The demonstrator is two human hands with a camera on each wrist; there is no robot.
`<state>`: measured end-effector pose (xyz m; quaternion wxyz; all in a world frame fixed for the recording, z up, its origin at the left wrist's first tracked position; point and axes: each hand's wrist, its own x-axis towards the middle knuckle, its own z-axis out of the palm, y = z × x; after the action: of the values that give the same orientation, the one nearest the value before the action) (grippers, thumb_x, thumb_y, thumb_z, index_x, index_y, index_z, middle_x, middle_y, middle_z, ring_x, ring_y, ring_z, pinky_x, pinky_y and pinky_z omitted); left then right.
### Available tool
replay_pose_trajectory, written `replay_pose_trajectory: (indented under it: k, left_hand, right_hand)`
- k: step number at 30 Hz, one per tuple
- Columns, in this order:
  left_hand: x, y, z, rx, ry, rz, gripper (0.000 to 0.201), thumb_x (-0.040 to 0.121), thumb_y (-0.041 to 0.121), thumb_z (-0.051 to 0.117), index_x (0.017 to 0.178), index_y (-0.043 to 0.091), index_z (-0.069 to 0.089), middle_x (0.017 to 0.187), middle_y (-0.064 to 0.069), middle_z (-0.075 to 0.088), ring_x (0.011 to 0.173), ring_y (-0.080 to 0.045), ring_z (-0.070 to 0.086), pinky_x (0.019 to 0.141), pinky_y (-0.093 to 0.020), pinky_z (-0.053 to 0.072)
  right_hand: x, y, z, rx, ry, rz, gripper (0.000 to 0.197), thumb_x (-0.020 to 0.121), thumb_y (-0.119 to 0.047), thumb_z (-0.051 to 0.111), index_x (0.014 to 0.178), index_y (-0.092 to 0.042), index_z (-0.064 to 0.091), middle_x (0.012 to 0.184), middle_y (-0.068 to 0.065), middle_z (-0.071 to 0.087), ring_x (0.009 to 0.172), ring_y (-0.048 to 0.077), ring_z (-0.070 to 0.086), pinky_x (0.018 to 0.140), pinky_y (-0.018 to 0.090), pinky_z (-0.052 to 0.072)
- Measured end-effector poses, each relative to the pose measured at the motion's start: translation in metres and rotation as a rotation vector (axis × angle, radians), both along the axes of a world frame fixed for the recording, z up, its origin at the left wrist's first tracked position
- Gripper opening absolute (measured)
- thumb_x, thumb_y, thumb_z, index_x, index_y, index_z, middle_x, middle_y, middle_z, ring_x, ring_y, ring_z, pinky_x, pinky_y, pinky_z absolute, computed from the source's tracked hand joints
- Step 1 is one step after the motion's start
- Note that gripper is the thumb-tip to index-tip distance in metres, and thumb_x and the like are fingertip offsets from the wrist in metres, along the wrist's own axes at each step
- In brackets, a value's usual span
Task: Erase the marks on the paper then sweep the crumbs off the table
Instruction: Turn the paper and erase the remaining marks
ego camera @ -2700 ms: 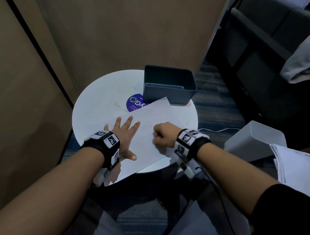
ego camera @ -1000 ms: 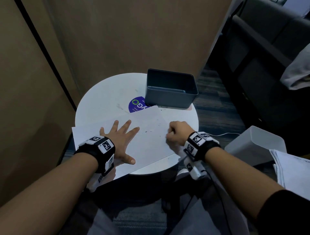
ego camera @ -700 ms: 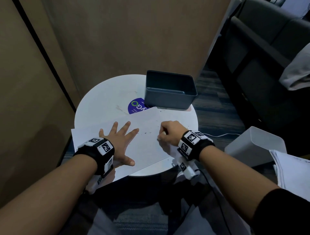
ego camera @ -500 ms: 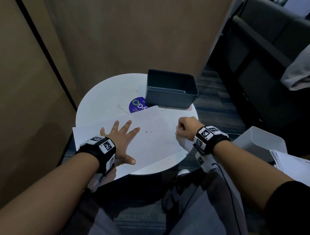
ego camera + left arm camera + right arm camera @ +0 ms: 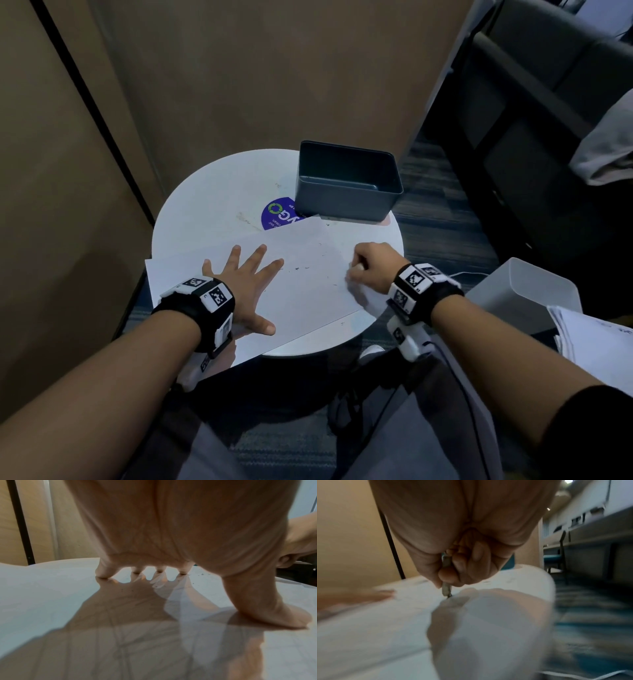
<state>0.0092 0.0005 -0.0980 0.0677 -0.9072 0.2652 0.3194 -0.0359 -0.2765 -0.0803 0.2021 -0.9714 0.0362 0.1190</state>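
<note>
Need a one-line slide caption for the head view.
Left hand pins paper on round table; right hand grips eraser amid crumbs.

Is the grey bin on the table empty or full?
Empty, as far as visible: the bin stands upright at the table's far edge, and the head view shows only bare inner walls and floor.

Left hand (image 5: 247,281): bare; black wrist strap (image 5: 195,313) carrying white blocks printed with black-and-white square codes. Right hand (image 5: 373,265): bare; matching black strap (image 5: 430,293) with coded white blocks, white unit (image 5: 406,337) beneath, thin cable (image 5: 469,407) trailing. Black sleeve (image 5: 592,431) on right upper arm. Grey trousers (image 5: 394,445).
</note>
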Motion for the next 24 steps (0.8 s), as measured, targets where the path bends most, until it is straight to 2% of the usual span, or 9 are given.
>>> replay_pose_trajectory:
  k: [2,4,8,10,14,17,19,21,24]
  left_hand:
    - [0.001,-0.003,0.001,0.006,-0.004,-0.014,0.130,0.063,0.081,0.069,0.147,0.048,-0.025,0.156,0.010,-0.038,0.147,-0.037,-0.024,0.110,-0.074,0.007]
    - [0.000,-0.004,0.003,-0.002,-0.002,-0.010,0.130,0.063,0.080,0.069,0.148,0.047,-0.024,0.157,0.010,-0.037,0.148,-0.037,-0.024,0.110,-0.074,0.006]
    - [0.000,-0.003,0.004,-0.015,-0.012,-0.004,0.129,0.064,0.079,0.070,0.149,0.048,-0.022,0.158,0.010,-0.035,0.148,-0.037,-0.023,0.109,-0.074,0.007]
    - [-0.002,-0.003,0.002,-0.018,0.001,-0.002,0.129,0.063,0.079,0.070,0.149,0.048,-0.022,0.157,0.010,-0.036,0.148,-0.037,-0.023,0.109,-0.074,0.007]
    - [-0.001,-0.003,0.003,-0.020,-0.006,0.000,0.130,0.063,0.079,0.070,0.148,0.048,-0.022,0.158,0.010,-0.036,0.148,-0.037,-0.024,0.109,-0.074,0.005]
    - [-0.001,-0.003,0.004,-0.013,-0.001,0.001,0.129,0.064,0.078,0.070,0.148,0.048,-0.023,0.157,0.010,-0.036,0.148,-0.037,-0.023,0.109,-0.074,0.005]
    - [-0.001,-0.003,0.003,-0.005,-0.003,-0.001,0.129,0.064,0.079,0.069,0.148,0.048,-0.023,0.157,0.010,-0.036,0.148,-0.037,-0.023,0.109,-0.074,0.005]
    - [-0.001,-0.004,0.002,-0.007,-0.009,-0.007,0.129,0.064,0.080,0.069,0.148,0.047,-0.023,0.157,0.010,-0.036,0.148,-0.037,-0.023,0.109,-0.074,0.006]
    - [-0.001,-0.002,0.002,-0.007,0.004,0.002,0.131,0.062,0.081,0.069,0.148,0.048,-0.024,0.157,0.010,-0.036,0.148,-0.037,-0.024,0.109,-0.074,0.007]
  right_hand:
    - [-0.003,0.020,-0.006,0.087,0.009,0.059,0.017,0.084,-0.029,0.069,0.076,-0.021,0.056,0.086,-0.003,0.068,0.078,0.014,0.060,0.065,0.027,0.046]
    - [-0.007,0.032,-0.013,0.081,0.025,0.111,0.015,0.083,-0.030,0.068,0.079,-0.019,0.059,0.086,-0.002,0.069,0.080,0.016,0.061,0.070,0.031,0.051]
    - [-0.006,0.001,-0.011,0.022,0.055,0.017,0.022,0.083,-0.031,0.070,0.072,-0.021,0.053,0.082,-0.003,0.064,0.075,0.013,0.056,0.063,0.027,0.043]
    - [-0.006,-0.012,-0.005,-0.022,0.045,-0.022,0.022,0.082,-0.025,0.068,0.069,-0.022,0.051,0.082,-0.001,0.065,0.075,0.017,0.058,0.059,0.025,0.040]
    - [-0.005,0.011,0.002,0.067,-0.030,0.016,0.017,0.084,-0.026,0.068,0.075,-0.020,0.056,0.085,-0.002,0.067,0.077,0.016,0.060,0.062,0.026,0.044]
    - [-0.009,0.034,-0.009,0.091,0.014,0.091,0.014,0.083,-0.027,0.067,0.080,-0.016,0.060,0.085,-0.002,0.068,0.079,0.018,0.061,0.068,0.031,0.051]
    - [-0.012,0.024,-0.013,0.056,0.044,0.062,0.016,0.083,-0.029,0.066,0.081,-0.014,0.060,0.085,-0.001,0.067,0.080,0.019,0.061,0.070,0.031,0.050]
    - [-0.013,0.003,-0.012,0.020,0.050,0.005,0.016,0.083,-0.027,0.067,0.079,-0.014,0.059,0.084,0.000,0.067,0.080,0.020,0.061,0.067,0.030,0.049]
    - [-0.012,-0.007,-0.002,-0.078,0.024,0.004,0.018,0.084,-0.019,0.059,0.070,-0.023,0.049,0.077,-0.003,0.061,0.075,0.020,0.058,0.056,0.026,0.042]
